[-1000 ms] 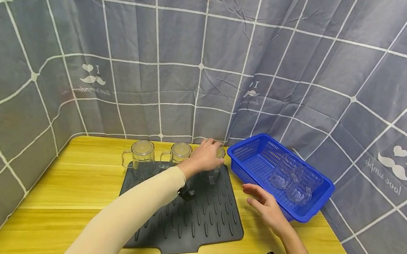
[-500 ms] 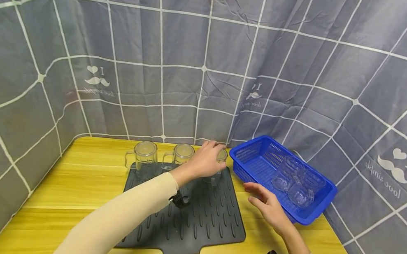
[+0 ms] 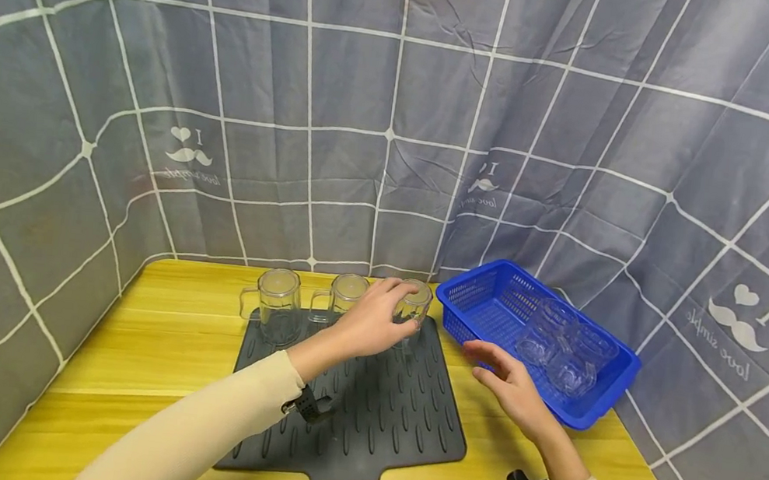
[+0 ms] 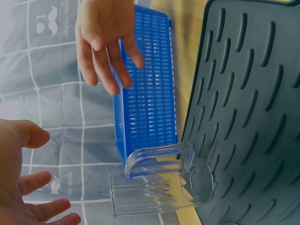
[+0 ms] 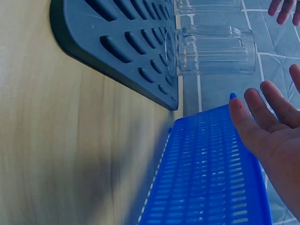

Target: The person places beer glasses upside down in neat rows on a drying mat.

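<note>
Three clear glass mugs with handles stand in a row along the back of a dark ribbed drying mat: a left mug (image 3: 279, 309), a middle mug (image 3: 349, 289) and a right mug (image 3: 418, 303). My left hand (image 3: 374, 319) hovers between the middle and right mugs, overlapping both in the head view. In the left wrist view its fingers are spread apart, away from the right mug (image 4: 154, 187). My right hand (image 3: 512, 390) is held in the air before the blue basket (image 3: 462, 330), fingers loosely extended and holding nothing.
Several clear glass mugs (image 3: 571, 369) lie in the right part of the basket, which stands right of the drying mat (image 3: 372, 426). Both rest on a wooden table (image 3: 131, 370). A grey checked curtain (image 3: 336, 164) hangs close behind them.
My left hand has let go of the right mug, opened and drawn back a little to the left. The right hand has hardly moved. The head view has shifted slightly.
</note>
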Demonstrator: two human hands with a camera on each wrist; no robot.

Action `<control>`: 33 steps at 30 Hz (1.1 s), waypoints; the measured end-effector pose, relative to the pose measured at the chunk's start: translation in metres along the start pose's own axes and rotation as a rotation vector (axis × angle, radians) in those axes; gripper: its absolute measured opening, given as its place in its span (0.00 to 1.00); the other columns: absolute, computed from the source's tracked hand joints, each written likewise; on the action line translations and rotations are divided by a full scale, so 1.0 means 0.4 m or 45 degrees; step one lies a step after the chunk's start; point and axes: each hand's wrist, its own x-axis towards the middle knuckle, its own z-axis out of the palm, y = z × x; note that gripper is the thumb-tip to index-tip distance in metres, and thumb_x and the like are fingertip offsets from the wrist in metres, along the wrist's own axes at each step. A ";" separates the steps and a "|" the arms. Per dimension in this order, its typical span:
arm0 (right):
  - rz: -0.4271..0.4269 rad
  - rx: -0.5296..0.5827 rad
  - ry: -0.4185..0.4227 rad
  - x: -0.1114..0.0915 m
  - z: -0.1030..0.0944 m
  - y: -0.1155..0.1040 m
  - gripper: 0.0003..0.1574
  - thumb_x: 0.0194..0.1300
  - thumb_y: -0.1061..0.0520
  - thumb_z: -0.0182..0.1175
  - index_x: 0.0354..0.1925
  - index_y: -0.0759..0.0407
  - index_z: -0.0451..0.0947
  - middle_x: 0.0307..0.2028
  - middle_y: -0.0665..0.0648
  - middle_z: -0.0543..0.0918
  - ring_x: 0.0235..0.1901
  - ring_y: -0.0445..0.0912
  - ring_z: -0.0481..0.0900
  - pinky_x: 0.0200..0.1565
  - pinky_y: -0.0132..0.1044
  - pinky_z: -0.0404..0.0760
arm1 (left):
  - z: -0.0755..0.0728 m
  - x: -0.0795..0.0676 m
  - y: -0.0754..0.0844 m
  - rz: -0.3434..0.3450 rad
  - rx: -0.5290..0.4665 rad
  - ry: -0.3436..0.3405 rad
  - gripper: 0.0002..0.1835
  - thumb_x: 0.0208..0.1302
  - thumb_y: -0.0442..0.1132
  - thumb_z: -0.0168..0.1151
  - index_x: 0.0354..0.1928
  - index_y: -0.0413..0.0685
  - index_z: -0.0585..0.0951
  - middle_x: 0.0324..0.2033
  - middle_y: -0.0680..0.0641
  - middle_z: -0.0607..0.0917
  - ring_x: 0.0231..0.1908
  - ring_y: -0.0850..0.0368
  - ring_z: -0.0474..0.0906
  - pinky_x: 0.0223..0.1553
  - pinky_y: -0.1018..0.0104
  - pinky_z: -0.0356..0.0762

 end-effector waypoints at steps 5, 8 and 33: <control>-0.015 0.003 -0.002 0.011 -0.003 -0.011 0.23 0.68 0.55 0.52 0.61 0.54 0.68 0.59 0.56 0.72 0.59 0.47 0.68 0.53 0.29 0.72 | -0.019 -0.041 0.000 -0.008 -0.030 -0.021 0.28 0.61 0.56 0.53 0.64 0.65 0.65 0.64 0.50 0.64 0.65 0.52 0.58 0.57 0.47 0.65; -0.030 0.003 -0.001 0.018 -0.005 -0.021 0.23 0.68 0.56 0.52 0.61 0.56 0.68 0.58 0.57 0.72 0.60 0.53 0.68 0.53 0.29 0.73 | -0.025 -0.067 -0.003 0.001 -0.064 -0.027 0.28 0.62 0.56 0.53 0.64 0.64 0.65 0.63 0.53 0.65 0.63 0.53 0.60 0.56 0.48 0.67; -0.017 -0.143 0.003 0.080 -0.092 -0.079 0.25 0.67 0.59 0.53 0.62 0.52 0.66 0.59 0.57 0.70 0.58 0.46 0.68 0.49 0.28 0.74 | -0.055 -0.193 -0.095 -0.152 -0.391 -0.025 0.26 0.61 0.56 0.57 0.61 0.75 0.65 0.60 0.63 0.66 0.53 0.61 0.70 0.44 0.61 0.73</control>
